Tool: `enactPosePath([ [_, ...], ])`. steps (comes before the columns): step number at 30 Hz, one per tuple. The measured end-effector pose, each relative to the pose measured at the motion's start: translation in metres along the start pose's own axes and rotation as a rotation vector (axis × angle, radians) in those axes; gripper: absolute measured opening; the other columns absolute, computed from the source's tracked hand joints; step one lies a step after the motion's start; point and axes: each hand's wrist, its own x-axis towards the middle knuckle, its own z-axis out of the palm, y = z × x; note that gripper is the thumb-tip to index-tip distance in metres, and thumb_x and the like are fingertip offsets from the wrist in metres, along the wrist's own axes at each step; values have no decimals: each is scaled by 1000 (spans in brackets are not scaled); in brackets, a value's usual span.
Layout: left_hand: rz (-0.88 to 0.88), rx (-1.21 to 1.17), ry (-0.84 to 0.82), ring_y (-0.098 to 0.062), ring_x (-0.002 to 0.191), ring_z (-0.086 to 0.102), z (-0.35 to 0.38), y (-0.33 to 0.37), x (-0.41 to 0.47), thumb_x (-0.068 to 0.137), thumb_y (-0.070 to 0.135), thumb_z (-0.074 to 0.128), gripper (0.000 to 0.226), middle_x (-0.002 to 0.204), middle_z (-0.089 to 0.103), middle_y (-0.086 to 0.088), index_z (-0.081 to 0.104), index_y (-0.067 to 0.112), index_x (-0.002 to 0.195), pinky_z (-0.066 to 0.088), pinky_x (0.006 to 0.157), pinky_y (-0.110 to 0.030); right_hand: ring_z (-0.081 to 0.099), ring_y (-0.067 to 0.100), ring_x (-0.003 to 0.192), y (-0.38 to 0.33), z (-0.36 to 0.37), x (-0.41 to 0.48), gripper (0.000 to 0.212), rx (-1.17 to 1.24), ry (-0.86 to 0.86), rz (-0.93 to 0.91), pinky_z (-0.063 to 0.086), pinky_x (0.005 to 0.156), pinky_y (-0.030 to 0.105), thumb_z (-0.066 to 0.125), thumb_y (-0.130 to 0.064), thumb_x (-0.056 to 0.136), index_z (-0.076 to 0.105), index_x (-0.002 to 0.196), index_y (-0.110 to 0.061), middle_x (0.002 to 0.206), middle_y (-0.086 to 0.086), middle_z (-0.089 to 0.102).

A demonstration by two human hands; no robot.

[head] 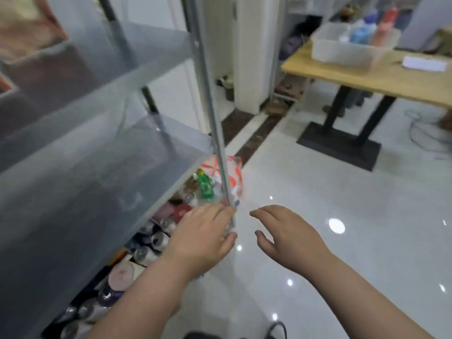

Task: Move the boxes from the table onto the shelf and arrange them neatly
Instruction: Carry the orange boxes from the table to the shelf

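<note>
A grey metal shelf (102, 155) fills the left half of the view, with bare boards at two levels. A reddish-brown box (27, 28), blurred, sits on the upper board at the far left. The wooden table (381, 77) stands at the upper right with a flat white box (424, 63) lying on it. My left hand (203, 238) and my right hand (286, 236) hover low in front of the shelf's front post (212, 118), both with relaxed fingers and holding nothing. The left hand's fingertips are close to the post's foot.
A clear plastic tub (347, 45) with blue and pink bottles stands on the table. Several jars, cans and a green bottle (205, 184) crowd the shelf's bottom level. A red-and-white bag (232, 174) lies by the post. Glossy white floor (342, 241) stretches to the right, with cables near the table base.
</note>
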Motion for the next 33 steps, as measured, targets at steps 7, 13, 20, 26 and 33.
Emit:
enactPosePath([
  [7, 311, 29, -239, -22, 102, 63, 51, 55, 16, 86, 49, 47, 53, 112, 65, 4, 61, 19, 128, 53, 85, -38, 64, 24, 104, 23, 19, -123, 40, -28, -130, 362, 57, 77, 41, 55, -35, 87, 62, 124, -21, 114, -2, 68],
  [13, 652, 35, -351, -20, 119, 55, 74, 88, 9, 88, 54, 30, 65, 130, 59, 5, 51, 22, 140, 49, 96, -37, 56, 21, 118, -25, 31, -210, 46, -70, -74, 781, 53, 90, 38, 53, -36, 94, 53, 137, -23, 129, -3, 61],
  [20, 1052, 30, -468, -20, 120, 55, 106, 122, -54, 91, 53, 35, 61, 134, 58, 5, 50, 23, 141, 47, 95, -34, 52, 22, 124, -157, 70, -312, 51, 0, 48, 1295, 49, 96, 38, 52, -36, 95, 47, 144, -21, 134, 0, 57],
  [26, 1377, 24, -553, -16, 119, 54, 114, 184, -147, 87, 57, 24, 67, 133, 57, 9, 50, 25, 140, 47, 92, -30, 44, 17, 134, -266, 88, -393, 54, 24, 147, 1613, 43, 105, 33, 48, -39, 97, 41, 149, -24, 145, -3, 49],
  [33, 1555, 40, -543, -17, 117, 56, 119, 258, -245, 86, 59, 24, 69, 133, 58, 7, 52, 24, 139, 49, 90, -32, 46, 18, 127, -339, 97, -487, 50, 44, 280, 1819, 44, 94, 30, 48, -40, 98, 44, 146, -26, 141, -4, 51],
])
